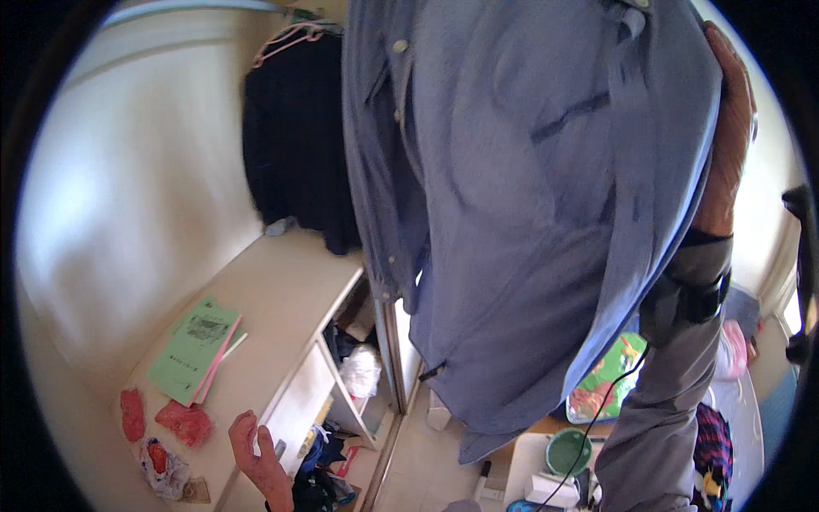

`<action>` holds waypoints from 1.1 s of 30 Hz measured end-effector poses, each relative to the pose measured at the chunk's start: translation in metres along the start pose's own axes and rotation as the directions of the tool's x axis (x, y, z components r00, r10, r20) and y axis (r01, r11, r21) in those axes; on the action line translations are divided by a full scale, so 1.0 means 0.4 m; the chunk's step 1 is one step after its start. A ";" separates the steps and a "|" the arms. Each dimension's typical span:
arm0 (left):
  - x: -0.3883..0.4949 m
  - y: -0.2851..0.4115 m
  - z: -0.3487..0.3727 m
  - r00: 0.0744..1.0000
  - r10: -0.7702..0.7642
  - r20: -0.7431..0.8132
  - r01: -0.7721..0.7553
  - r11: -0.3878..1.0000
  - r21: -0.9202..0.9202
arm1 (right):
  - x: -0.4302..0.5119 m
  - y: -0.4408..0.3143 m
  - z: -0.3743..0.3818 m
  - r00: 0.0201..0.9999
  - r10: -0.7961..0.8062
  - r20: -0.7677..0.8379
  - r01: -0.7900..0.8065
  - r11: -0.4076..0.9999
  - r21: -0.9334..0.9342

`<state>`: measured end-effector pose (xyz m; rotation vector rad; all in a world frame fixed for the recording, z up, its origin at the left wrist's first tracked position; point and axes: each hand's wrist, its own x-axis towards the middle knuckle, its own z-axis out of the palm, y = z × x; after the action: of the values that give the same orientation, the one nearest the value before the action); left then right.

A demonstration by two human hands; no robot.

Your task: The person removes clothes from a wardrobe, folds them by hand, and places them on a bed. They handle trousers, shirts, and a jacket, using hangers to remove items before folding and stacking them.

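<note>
A blue-grey button-up shirt (pixel 512 224) hangs large before me, its top beyond the upper picture edge. My right hand (pixel 732 141) is raised against the shirt's right-hand edge; part of its fingers is hidden by the cloth, so its grip is unclear. Lower left, my left hand (pixel 259 457) is lifted in the air near the front edge of a pale shelf top (pixel 275 294), holding nothing, thumb and fingers apart. Behind the shirt, a black garment (pixel 297 141) hangs by a pink hanger (pixel 288 41) above the shelf.
Green-covered booklets (pixel 195 352), red packets (pixel 185 422) and a plastic bag (pixel 163 473) lie on the shelf. Open compartments (pixel 320 441) below hold clothes and bags. A green bowl (pixel 568 451) stands on a low table. A black cable (pixel 601 409) runs from my right forearm.
</note>
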<state>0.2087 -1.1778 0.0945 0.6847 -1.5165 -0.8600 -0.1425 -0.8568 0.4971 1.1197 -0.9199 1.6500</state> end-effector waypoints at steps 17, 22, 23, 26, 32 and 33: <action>-0.313 0.574 0.142 0.819 0.201 0.538 0.197 0.781 -0.592 | -0.626 -0.614 -0.350 0.830 0.336 0.445 -0.127 0.890 -0.437; -0.382 0.582 0.071 0.673 0.047 0.738 0.469 0.745 -0.475 | -0.882 -0.756 -0.311 0.841 0.194 0.506 -0.016 0.942 -0.334; -0.401 0.575 0.049 0.657 -0.046 0.753 0.530 0.738 -0.417 | -0.926 -0.785 -0.299 0.857 0.199 0.475 -0.038 0.944 -0.327; -0.425 0.549 -0.015 0.555 -0.106 0.825 0.572 0.769 -0.286 | -1.026 -0.859 -0.278 0.837 0.263 0.481 -0.069 0.921 -0.383; -0.480 0.496 -0.102 0.527 -0.264 0.808 0.608 0.781 -0.141 | -1.130 -1.002 -0.257 0.787 0.383 0.483 -0.138 0.873 -0.468; -0.482 0.493 -0.114 0.517 -0.265 0.814 0.606 0.785 -0.130 | -1.138 -1.021 -0.255 0.783 0.394 0.481 -0.148 0.869 -0.472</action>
<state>0.2886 -0.9164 0.1526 0.3971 -1.8214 -2.0241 0.2960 -0.7616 0.0694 1.2301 -1.8106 1.2475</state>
